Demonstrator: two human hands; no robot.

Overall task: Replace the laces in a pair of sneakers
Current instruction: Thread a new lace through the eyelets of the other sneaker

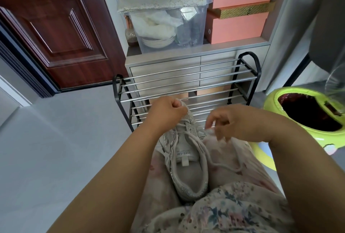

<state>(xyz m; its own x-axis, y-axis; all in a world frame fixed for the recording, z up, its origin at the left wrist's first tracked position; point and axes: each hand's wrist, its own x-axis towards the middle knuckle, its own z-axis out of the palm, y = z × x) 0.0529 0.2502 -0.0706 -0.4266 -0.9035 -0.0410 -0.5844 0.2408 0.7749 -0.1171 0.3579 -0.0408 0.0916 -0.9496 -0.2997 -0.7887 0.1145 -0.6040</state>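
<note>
Your left hand [167, 110] is curled into a fist at the toe end of the one sneaker [183, 155] in view. Your fingers are pinched together there, but what they hold is too small to make out. Your right hand [233, 122] hangs just to the right of the toe, fingers loose and bent down, not touching the shoe as far as you can see.

The sneaker is pale gray with sparkly trim. It lies on your lap [214, 186], on the flowery cloth, with its toe pointing away from you and its heel close to your body. One gray lace [220, 165] trails out of the shoe and lies across the cloth on the right, below your right hand.

Just past your hands stands one shoe rack [186, 81] with shiny metal bars and black ends. Behind it is a gray cabinet [164, 68]. On top sits one clear bin [168, 25] with plates inside, and four pink boxes [237, 25] are stacked beside it. A brown door [56, 27] is on the left. One green tub [302, 113] sits on the floor to your right.
</note>
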